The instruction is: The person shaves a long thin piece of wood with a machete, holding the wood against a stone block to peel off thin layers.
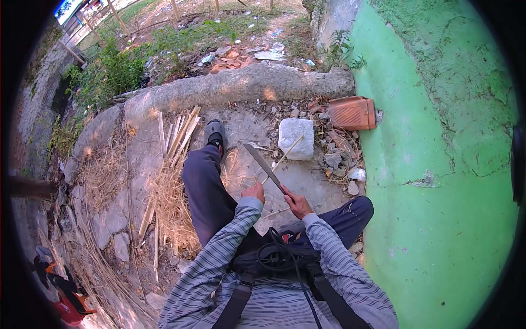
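My right hand (297, 204) is wrapped round the handle of a long machete (264, 165), whose dark blade points forward and to the left. My left hand (253, 192) grips the near end of a thin pale stick (281, 159). That stick slants forward and right, passing by the blade; whether the two touch I cannot tell. Its far tip lies over a whitish block (296, 131) on the ground before me. Left of my left leg, pale split wood strips (178, 134) lie beside a heap of curly shavings (172, 205).
A green wall (427, 230) rises on the right. An orange hollow brick (352, 113) and rubble (333, 159) sit at its foot. Ahead runs a low concrete kerb (235, 85), with weeds and litter beyond. Red and black items (68, 293) lie at the lower left.
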{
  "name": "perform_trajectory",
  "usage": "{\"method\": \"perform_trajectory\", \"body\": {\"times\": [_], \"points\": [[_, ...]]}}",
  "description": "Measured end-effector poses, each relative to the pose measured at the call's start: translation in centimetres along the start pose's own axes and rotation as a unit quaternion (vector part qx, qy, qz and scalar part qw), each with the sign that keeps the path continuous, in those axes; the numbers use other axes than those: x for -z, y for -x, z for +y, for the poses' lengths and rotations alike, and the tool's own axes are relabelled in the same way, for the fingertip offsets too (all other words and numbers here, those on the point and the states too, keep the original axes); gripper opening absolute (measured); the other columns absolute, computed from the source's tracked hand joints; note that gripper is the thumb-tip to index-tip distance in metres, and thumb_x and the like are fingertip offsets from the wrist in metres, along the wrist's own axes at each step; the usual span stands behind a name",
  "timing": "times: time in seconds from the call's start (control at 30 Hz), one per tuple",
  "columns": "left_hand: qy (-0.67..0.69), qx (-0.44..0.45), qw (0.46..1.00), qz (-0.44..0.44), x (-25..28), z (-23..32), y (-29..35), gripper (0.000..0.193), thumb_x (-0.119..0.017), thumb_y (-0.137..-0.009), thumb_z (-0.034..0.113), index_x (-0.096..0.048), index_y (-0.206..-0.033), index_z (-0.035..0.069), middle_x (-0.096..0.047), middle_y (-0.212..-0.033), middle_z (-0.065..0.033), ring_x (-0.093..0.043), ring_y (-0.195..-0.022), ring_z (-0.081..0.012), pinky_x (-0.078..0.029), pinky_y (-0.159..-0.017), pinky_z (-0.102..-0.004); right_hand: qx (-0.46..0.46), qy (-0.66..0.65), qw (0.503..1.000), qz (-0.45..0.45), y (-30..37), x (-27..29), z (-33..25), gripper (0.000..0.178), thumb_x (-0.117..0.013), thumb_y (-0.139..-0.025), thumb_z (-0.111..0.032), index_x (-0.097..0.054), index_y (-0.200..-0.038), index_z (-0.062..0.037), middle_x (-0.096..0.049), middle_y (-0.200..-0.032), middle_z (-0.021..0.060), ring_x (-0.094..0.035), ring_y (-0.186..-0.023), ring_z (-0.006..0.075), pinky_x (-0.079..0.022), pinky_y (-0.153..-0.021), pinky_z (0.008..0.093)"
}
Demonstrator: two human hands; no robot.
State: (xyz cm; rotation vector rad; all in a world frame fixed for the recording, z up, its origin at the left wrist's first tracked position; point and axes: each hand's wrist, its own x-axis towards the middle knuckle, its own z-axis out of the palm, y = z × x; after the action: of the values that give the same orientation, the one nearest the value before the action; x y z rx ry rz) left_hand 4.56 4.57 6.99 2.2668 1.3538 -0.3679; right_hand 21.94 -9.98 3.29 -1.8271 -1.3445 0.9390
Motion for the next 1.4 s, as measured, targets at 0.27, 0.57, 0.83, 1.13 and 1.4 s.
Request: {"method": "perform_trajectory", "body": {"times": [0.27,0.57,0.83,1.13,1.4], "points": [[0.024,0.011,0.999,-0.02,0.4,0.2,-0.3,0.023,-0.056,-0.09,0.015,-0.058,-0.111,0.005,-0.072,-0.104,-0.0213,-0.07,-0.101,-0.0397,-0.055,-0.084,-0.0515,-0.072,-0.012,0.992,0.107,-3.2,-0.4,1.1,0.048,-0.05,-0.104,-0.034,-0.043,-0.152,-0.0283,-0.068,-0.101,0.025,-0.067,-0.074,0.0256,-0.051,-0.077,0.0348],[0.022,0.009,0.999,-0.029,0.3,0.5,-0.1,0.023,-0.054,-0.092,0.015,-0.059,-0.112,0.005,-0.072,-0.105,-0.0208,-0.07,-0.1,-0.0404,-0.055,-0.083,-0.0516,-0.141,-0.035,0.985,0.095,-2.2,0.1,1.6,0.047,-0.051,-0.103,-0.035,-0.047,-0.15,-0.0291,-0.057,-0.068,0.0154,-0.053,-0.06,0.021,-0.048,-0.065,0.0347],[-0.005,-0.002,1.0,0.0,-0.3,0.0,-0.3,0.022,-0.053,-0.093,0.017,-0.057,-0.112,0.006,-0.072,-0.103,-0.0206,-0.071,-0.098,-0.0382,-0.055,-0.082,-0.0521,-0.037,0.004,0.999,0.039,-0.3,-0.5,-0.2,0.049,-0.051,-0.104,-0.033,-0.044,-0.152,-0.0273,-0.07,-0.107,0.0211,-0.07,-0.089,0.024,-0.051,-0.081,0.0338],[0.001,-0.008,1.0,0.014,-0.5,0.1,-0.2,0.018,-0.052,-0.094,0.015,-0.056,-0.109,0.005,-0.073,-0.098,-0.0209,-0.072,-0.093,-0.0397,-0.056,-0.077,-0.0521,-0.102,-0.008,0.988,0.116,-2.9,0.0,2.6,0.048,-0.051,-0.103,-0.037,-0.046,-0.15,-0.0291,-0.064,-0.077,0.0137,-0.061,-0.067,0.0225,-0.051,-0.07,0.035],[-0.004,-0.028,0.999,0.038,-1.4,0.3,0.2,0.011,-0.048,-0.096,0.012,-0.053,-0.102,0.005,-0.072,-0.093,-0.0216,-0.072,-0.088,-0.0413,-0.056,-0.073,-0.0524,-0.173,-0.004,0.976,0.131,-0.9,-0.9,2.7,0.052,-0.071,-0.088,-0.044,-0.063,-0.124,-0.0067,-0.072,-0.086,0.0193,-0.07,-0.084,0.0379,-0.053,-0.078,0.0445]]}}
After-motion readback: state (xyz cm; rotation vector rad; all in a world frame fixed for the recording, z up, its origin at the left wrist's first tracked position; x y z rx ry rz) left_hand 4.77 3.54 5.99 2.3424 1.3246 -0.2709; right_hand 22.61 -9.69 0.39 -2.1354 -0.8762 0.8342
